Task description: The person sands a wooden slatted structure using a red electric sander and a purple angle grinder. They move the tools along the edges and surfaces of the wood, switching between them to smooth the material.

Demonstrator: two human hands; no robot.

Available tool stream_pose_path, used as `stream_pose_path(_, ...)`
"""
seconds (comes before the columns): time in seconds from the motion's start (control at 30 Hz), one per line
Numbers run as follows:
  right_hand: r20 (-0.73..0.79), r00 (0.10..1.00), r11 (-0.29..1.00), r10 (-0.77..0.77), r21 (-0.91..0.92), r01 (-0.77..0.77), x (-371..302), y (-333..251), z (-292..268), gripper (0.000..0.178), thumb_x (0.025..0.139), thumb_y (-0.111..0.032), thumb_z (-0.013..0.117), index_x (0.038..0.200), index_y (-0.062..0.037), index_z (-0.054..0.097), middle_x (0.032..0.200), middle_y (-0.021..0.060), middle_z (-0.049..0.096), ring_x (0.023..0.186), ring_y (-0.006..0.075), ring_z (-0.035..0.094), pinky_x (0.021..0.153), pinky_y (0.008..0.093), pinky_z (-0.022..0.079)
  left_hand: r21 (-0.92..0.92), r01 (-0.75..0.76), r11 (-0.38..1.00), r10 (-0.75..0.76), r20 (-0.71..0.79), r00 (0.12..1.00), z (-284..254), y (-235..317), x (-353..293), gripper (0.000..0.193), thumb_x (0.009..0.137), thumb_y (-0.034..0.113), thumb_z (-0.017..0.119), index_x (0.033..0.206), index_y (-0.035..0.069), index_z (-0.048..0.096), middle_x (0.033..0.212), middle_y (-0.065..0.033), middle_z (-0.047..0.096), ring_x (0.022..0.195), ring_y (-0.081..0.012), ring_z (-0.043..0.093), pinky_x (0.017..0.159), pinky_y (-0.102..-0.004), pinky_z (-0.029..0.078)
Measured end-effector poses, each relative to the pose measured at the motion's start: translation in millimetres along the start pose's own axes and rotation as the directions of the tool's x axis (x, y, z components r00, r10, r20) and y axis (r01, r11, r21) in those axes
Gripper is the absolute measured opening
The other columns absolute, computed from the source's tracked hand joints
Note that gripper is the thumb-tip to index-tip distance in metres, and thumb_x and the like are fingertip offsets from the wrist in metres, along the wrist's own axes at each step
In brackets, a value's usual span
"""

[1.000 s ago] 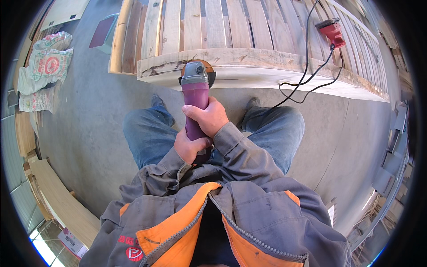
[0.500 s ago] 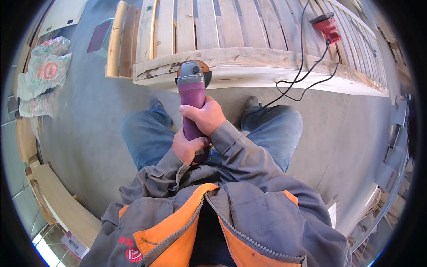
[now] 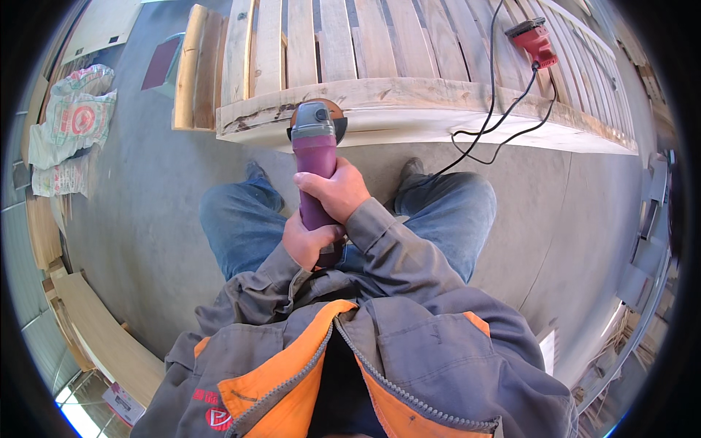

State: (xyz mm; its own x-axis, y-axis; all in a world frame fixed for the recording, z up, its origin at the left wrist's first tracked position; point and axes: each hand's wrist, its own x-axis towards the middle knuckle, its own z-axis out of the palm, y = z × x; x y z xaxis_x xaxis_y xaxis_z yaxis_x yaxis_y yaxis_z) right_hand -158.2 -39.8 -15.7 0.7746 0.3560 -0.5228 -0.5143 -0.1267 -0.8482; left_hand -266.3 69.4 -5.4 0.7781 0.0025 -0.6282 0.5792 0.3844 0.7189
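Presently both hands are closed on one tool, an angle grinder [image 3: 315, 164] with a purple body and a grey head, which sits just above the centre of the frame. The right hand [image 3: 334, 191] wraps the middle of the purple body, fingers curled together around it and thumb on the near side. The left hand [image 3: 307, 244] grips the rear end of the same body, just below the right hand and touching it, fingers likewise clamped tight. The grinder points away from the person, toward the top of the frame. Its disc [image 3: 319, 109], brownish and partly hidden behind the grey head, meets the near edge of a thick wooden plank [image 3: 438, 98] that runs across the upper middle; whether it actually touches the wood cannot be told. That plank is the front rail of a slatted wooden frame [image 3: 343, 40] filling the top of the frame.

Further noted: a red power tool [image 3: 535, 40] lies on the slats at upper right, well apart from the hands, with a black cable [image 3: 496, 109] trailing down off the plank onto the concrete floor [image 3: 139, 219]. Printed sacks [image 3: 69, 117] lie at upper left. Loose boards [image 3: 102, 339] rest at lower left. The person wears blue jeans [image 3: 453, 212] and a grey and orange jacket [image 3: 394, 350]
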Motion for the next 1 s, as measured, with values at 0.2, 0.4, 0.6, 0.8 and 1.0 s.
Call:
stream_pose_path(0.2,0.016,1.000,0.999,-0.006,0.034,0.005,3,1,4,0.066,0.078,-0.041,0.086,0.119,0.0084,0.067,0.106,0.0216,0.075,0.095,0.0289,0.075,0.086,0.0396,0.059,0.028,0.016,0.999,-0.015,-0.035,0.999,1,6,-3,0.047,0.080,0.004,0.080,0.124,-0.003,0.064,0.103,-0.0093,0.074,0.087,-0.0203,0.073,0.078,-0.0336,0.058)
stream_pose_path(0.4,-0.002,1.000,0.999,-0.011,-0.035,0.011,7,6,11,0.056,0.081,-0.035,0.087,0.116,0.0057,0.069,0.102,0.0146,0.076,0.090,0.0207,0.073,0.082,0.0358,0.059,0.037,-0.005,0.999,0.007,-0.037,0.999,-5,2,-3,0.046,0.081,0.004,0.078,0.125,-0.003,0.065,0.104,-0.0102,0.074,0.090,-0.0210,0.074,0.080,-0.0340,0.058)
stream_pose_path(0.6,-0.018,1.000,1.000,0.012,-0.014,-0.013,-2,-6,8,0.068,0.079,-0.042,0.086,0.119,0.0088,0.066,0.106,0.0224,0.075,0.095,0.0302,0.075,0.086,0.0398,0.060,0.021,0.019,1.000,-0.019,-0.004,1.000,-4,7,-5,0.046,0.081,0.003,0.078,0.124,-0.003,0.064,0.105,-0.0100,0.075,0.091,-0.0208,0.074,0.080,-0.0345,0.059)
stream_pose_path(0.8,-0.015,1.000,1.000,0.009,-0.021,-0.009,0,-1,5,0.067,0.079,-0.042,0.085,0.119,0.0090,0.066,0.106,0.0224,0.075,0.095,0.0297,0.075,0.086,0.0399,0.060,0.019,-0.008,1.000,0.009,-0.023,1.000,-1,4,-2,0.048,0.079,0.004,0.080,0.124,-0.003,0.064,0.106,-0.0104,0.075,0.092,-0.0201,0.074,0.081,-0.0336,0.059)
stream_pose_path(1.0,0.001,1.000,1.000,0.000,-0.013,0.000,2,2,7,0.068,0.079,-0.042,0.086,0.120,0.0086,0.066,0.107,0.0223,0.075,0.096,0.0300,0.075,0.087,0.0401,0.059,0.016,-0.007,1.000,0.007,-0.036,0.999,-2,4,-4,0.049,0.080,0.003,0.079,0.126,-0.003,0.064,0.107,-0.0105,0.074,0.092,-0.0207,0.074,0.081,-0.0340,0.059)
